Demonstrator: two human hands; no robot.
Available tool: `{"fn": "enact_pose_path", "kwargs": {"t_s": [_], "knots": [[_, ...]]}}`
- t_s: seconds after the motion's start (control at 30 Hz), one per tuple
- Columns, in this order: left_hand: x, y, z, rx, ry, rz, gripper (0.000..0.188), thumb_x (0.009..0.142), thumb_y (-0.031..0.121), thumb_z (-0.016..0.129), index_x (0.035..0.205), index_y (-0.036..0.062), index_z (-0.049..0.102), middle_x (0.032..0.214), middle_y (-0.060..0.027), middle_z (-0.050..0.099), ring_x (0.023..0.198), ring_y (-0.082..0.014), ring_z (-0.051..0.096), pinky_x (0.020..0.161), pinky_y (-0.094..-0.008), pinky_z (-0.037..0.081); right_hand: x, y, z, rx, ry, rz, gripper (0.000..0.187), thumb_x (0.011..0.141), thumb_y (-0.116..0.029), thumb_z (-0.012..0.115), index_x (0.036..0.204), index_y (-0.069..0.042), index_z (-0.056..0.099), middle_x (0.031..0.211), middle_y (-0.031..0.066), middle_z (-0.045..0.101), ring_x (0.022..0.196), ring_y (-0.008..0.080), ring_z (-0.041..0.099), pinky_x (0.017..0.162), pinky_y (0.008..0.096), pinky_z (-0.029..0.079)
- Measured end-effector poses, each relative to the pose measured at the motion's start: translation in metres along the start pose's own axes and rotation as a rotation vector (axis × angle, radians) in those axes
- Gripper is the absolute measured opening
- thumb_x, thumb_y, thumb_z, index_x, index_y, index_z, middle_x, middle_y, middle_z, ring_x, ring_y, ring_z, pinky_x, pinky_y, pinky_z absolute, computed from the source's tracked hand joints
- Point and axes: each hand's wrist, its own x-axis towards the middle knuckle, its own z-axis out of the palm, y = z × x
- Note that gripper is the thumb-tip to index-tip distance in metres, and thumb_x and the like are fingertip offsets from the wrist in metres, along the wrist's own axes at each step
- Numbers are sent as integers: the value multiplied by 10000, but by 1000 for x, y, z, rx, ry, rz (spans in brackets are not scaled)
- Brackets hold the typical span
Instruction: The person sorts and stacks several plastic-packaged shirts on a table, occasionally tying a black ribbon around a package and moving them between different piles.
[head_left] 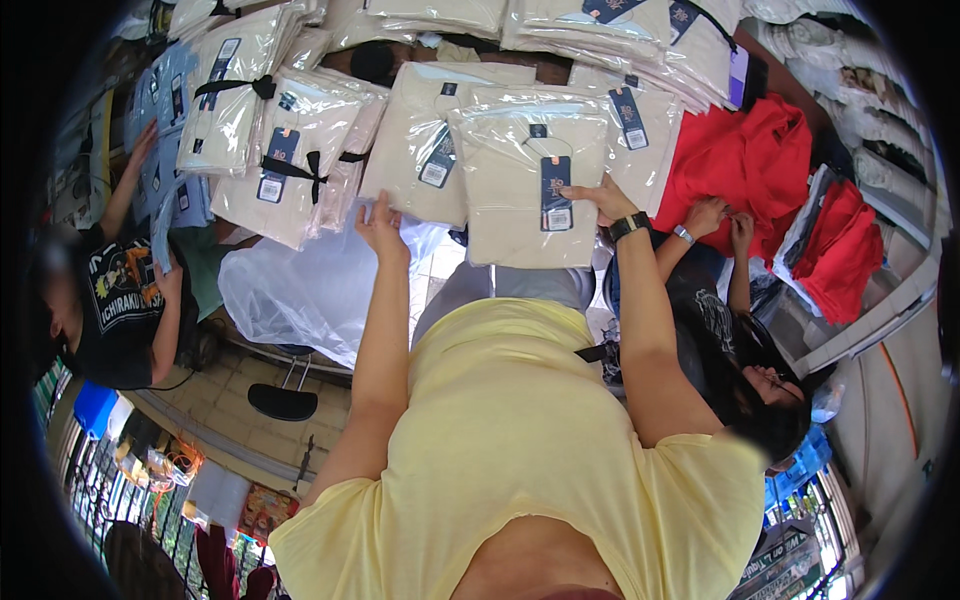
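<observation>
Stacks of bagged cream garments (440, 12) fill the upper frame. At upper centre, the front packet (500, 190) seems bagged but untied, pinched by fingers of the right hand (606, 203); the left hand (383, 228), fingers parted, is near it. Black strips (314, 172) already bind upper-left bundles (235, 190).

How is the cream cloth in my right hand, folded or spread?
Folded: the cream cloth forms a rectangle inside clear plastic, your right hand at its edge.

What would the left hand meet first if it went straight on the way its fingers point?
Likely the wrapped cream packet just ahead of the left hand; whether they touch is unclear.
</observation>
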Motion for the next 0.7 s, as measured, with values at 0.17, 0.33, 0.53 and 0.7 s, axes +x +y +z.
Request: {"fn": "enact_pose_path", "kwargs": {"t_s": [0.17, 0.33, 0.53, 0.7], "knots": [[26, 22, 0, 44, -132, -88, 887, 756, 156, 769, 1374, -4, 153, 1114, -140, 549, 883, -180, 567, 757, -304, 437, -17, 1, -12, -16, -17, 16, 548, 706, 19, 739, 1204, 18, 510, 1072, 107, 628, 945, 202, 630, 830, 336, 523], [41, 12, -4, 52, -179, -92, 708, 781, 119, 738, 1306, -1, 278, 988, -86, 588, 759, -139, 557, 613, -253, 430, -33, 7, -26, 2, -6, 25, 550, 720, 9, 717, 1225, 7, 497, 1073, 103, 628, 972, 198, 620, 857, 336, 507], [73, 10, -34, -69, -405, -305, 367, 817, 36, 649, 1142, -13, 484, 1019, -80, 601, 776, -162, 596, 604, -285, 487, -59, 27, -52, 253, 8, 45, 485, 733, 10, 695, 1188, 1, 528, 1024, 108, 646, 913, 213, 641, 822, 360, 532], [-1, 33, 10, -173, -482, -224, 328, 812, 18, 595, 1122, -36, 503, 1119, -134, 592, 1031, -243, 596, 886, -344, 501, -72, -3, -47, 477, -34, -205, 399, 756, -6, 642, 1146, -5, 558, 1027, 131, 657, 881, 247, 670, 805, 394, 557]]}}
